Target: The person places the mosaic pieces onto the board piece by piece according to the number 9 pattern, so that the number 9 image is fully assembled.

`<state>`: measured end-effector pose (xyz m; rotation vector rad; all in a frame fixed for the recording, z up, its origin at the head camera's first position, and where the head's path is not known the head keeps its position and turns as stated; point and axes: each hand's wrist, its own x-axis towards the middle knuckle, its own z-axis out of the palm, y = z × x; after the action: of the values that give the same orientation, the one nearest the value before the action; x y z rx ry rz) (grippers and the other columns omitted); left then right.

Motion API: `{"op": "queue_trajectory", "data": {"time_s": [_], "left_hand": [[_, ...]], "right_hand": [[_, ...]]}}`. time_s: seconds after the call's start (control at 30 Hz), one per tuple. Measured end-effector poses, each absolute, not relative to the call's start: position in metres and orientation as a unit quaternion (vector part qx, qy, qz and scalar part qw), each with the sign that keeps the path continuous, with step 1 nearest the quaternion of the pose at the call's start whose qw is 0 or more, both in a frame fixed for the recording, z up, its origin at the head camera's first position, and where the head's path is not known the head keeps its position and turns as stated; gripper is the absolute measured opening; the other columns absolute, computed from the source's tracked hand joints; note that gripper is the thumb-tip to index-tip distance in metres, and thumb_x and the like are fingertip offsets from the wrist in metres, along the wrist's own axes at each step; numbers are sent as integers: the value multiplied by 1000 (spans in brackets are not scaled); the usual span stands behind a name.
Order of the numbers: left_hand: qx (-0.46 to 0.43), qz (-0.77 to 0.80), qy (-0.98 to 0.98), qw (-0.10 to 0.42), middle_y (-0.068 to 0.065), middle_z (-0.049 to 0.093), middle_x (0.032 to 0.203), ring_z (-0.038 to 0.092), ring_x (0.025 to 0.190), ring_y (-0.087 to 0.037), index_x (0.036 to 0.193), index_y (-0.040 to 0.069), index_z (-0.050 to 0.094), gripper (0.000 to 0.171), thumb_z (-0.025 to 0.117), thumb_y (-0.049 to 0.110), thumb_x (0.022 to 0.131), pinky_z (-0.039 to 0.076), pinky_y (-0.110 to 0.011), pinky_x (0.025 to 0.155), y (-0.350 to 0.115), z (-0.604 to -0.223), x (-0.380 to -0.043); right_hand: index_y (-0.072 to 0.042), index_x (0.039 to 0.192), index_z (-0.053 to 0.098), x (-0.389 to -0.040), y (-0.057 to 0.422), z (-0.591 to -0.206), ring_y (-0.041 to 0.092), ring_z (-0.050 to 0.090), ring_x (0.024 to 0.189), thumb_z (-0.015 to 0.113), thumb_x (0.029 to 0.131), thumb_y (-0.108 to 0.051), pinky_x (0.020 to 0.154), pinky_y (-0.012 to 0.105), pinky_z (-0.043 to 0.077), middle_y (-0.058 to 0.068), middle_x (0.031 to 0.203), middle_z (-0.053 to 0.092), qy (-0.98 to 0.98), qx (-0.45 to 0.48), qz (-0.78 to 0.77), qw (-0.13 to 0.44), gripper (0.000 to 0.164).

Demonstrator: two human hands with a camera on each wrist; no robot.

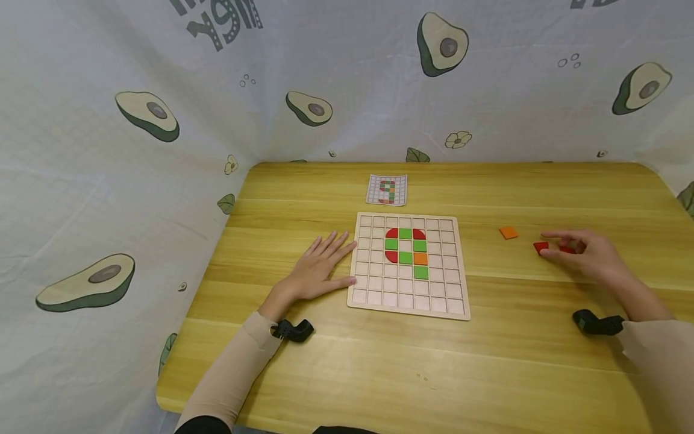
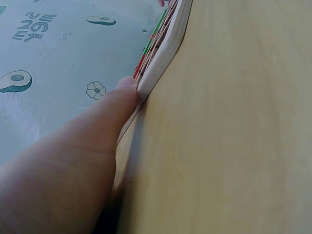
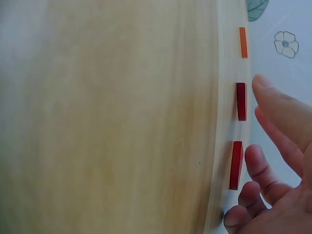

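My left hand (image 1: pixel 318 269) lies flat with fingers spread, its thumb and fingertips at the left edge of a wooden grid board (image 1: pixel 379 298). In the left wrist view the thumb (image 2: pixel 109 112) meets the board's side (image 2: pixel 163 53). Set into the board are three red rounded-corner tiles, several green square tiles (image 1: pixel 420 272) and an orange square tile (image 1: pixel 420 258). Over on the right, my right hand (image 1: pixel 588 253) hovers above two red tiles, thumb and index finger apart. Both the nearer red tile (image 3: pixel 236 165) and the farther one (image 3: pixel 242 101) lie on the table beneath its fingers.
A loose orange tile (image 1: pixel 508 232) lies between the board and the right hand. Behind the board is a small printed card (image 1: pixel 387 190) showing a coloured grid pattern. An avocado-print cloth (image 1: pixel 358 72) hangs along the back and left of the wooden table (image 1: pixel 336 374).
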<state>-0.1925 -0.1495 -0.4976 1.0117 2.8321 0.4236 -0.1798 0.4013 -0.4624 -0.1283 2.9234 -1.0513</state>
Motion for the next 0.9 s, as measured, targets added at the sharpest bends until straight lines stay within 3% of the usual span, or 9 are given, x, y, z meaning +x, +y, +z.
{"op": "queue_trajectory", "data": {"time_s": [0.13,0.4,0.63,0.9], "left_hand": [[331,140,932,55,-1,1,168,-4,153,-23,162,28,9,83,42,67,97,-6,-43,121,-150,-498,-192],[330,139,932,56,-1,0,168,-5,153,-23,162,28,9,83,41,67,97,-7,-43,121,-149,-498,-192],[331,141,931,55,-2,1,168,-4,153,-24,162,27,10,82,42,66,98,-6,-44,121,-149,-497,-191],[330,139,932,53,-1,1,168,-4,153,-23,162,28,9,82,42,66,97,-6,-44,121,-149,-498,-192]], "right_hand": [[-5,128,64,-180,403,-464,7,39,80,74,93,-25,60,25,34,18,111,56,943,-59,-326,10,41],[-4,124,67,-181,404,-467,9,36,80,74,93,-20,60,25,33,3,93,55,937,-80,-341,-3,36],[-2,125,66,-181,405,-468,11,35,83,73,93,-23,62,25,33,14,105,52,941,-72,-330,9,39],[4,122,65,-181,404,-469,14,36,83,72,94,-22,61,27,34,17,106,50,945,-69,-319,9,39]]}}
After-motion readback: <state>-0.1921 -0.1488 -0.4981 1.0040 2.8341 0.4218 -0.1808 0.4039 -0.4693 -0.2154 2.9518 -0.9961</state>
